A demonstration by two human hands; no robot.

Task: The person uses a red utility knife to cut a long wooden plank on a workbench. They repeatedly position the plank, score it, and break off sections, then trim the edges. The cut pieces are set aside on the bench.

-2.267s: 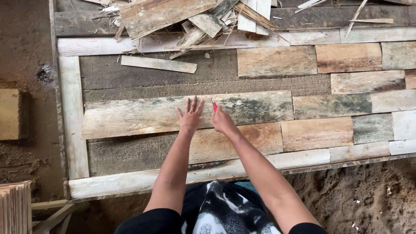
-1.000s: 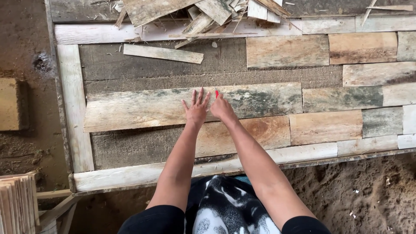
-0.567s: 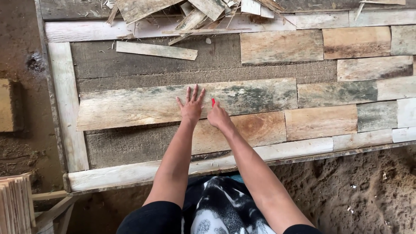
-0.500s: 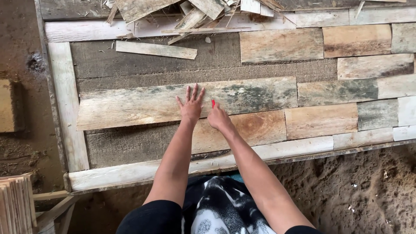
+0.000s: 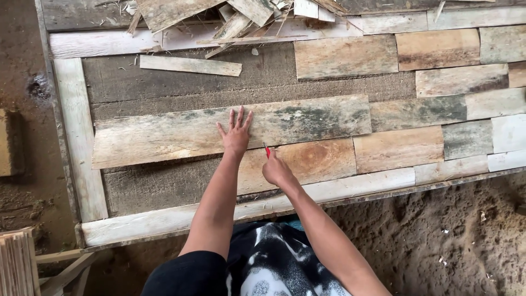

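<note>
Right hand (image 5: 276,171) fingers curled, grip unclear

From my feed I see loose sandy ground (image 5: 449,235) at the lower right, lumpy and brown, and packed dark dirt (image 5: 24,82) on the left. A stack of thin wood slats (image 5: 16,263) stands in the bottom left corner. Daylight is soft and even.

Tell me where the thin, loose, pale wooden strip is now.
In the head view, the thin pale wooden strip lies upper left on the grey board, below the scrap wood pile and above the long weathered plank.
</note>
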